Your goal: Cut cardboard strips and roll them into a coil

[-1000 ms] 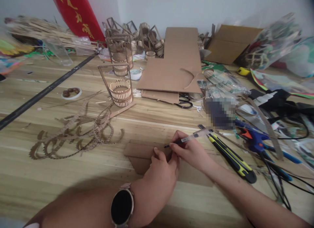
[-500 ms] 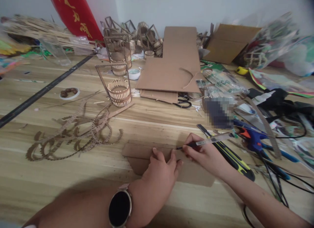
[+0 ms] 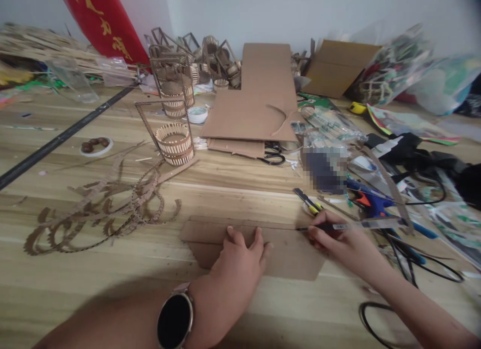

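Observation:
My left hand [image 3: 240, 261] lies with fingers spread, pressing a straight-edged cardboard strip [image 3: 203, 231] down on a larger cardboard piece [image 3: 295, 261]. A watch [image 3: 175, 321] is on that wrist. In my right hand [image 3: 340, 243] is a slim pen [image 3: 376, 223], pinched between thumb and fingers, its dark tip on the cardboard near the right end. A thin dark line runs along the strip's upper edge. Partly hidden behind the right hand is a yellow and black utility knife [image 3: 308, 201].
Curled cardboard strips [image 3: 108, 208] lie at left, by a small slatted basket [image 3: 175, 143]. Large cardboard [image 3: 263, 108] covers scissors [image 3: 273, 159]. A blue glue gun [image 3: 379, 203] and cables lie at right. A black bar [image 3: 75, 127] crosses the left side.
My right hand has slid right along the cardboard with the pen, now covering more of the utility knife. The left hand stays pressed on the strip. The whole view has shifted slightly.

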`<state>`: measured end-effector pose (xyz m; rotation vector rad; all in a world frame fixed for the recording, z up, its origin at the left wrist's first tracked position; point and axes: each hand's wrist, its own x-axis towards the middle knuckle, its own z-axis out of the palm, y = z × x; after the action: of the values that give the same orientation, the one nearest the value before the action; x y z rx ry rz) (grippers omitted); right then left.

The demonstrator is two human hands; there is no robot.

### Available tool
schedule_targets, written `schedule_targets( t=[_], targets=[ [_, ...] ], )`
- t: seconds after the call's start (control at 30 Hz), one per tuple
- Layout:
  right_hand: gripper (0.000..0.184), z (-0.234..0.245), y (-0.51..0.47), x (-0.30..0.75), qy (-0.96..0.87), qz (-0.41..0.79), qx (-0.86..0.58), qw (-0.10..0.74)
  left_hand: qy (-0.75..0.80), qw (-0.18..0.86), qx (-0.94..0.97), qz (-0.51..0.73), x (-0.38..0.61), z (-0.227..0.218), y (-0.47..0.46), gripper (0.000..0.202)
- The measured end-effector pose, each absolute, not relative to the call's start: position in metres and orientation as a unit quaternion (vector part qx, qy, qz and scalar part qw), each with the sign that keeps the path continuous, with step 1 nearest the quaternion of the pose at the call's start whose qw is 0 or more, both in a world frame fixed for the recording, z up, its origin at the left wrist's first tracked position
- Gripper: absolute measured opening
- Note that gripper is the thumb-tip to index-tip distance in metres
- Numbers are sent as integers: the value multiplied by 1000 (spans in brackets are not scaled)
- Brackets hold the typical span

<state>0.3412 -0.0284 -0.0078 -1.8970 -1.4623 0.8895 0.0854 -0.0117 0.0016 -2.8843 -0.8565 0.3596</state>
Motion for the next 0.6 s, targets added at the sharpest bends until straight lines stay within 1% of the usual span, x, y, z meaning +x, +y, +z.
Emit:
schedule_targets(
  t=[0.13,0.23,0.33,0.43,0.53,0.6],
  targets=[
    [26,0,-36,351,-560,280,-726,284,-279,55,-952,117,87,-5,-11,63],
    [25,4,-41,360,-562,260,-738,267,-283,54,-951,109,88,-9,-11,62],
    [21,4,-45,368,-564,230,-753,248,-280,55,-953,105,89,-10,-11,61],
    [17,2,-49,373,-562,204,-763,246,-281,61,-951,114,90,-10,-12,65],
    [20,2,-50,375,-553,204,-768,251,-285,66,-949,116,90,-12,-12,67],
    [23,5,-50,373,-547,196,-767,271,-290,70,-948,114,89,-13,-12,66]
  ],
)
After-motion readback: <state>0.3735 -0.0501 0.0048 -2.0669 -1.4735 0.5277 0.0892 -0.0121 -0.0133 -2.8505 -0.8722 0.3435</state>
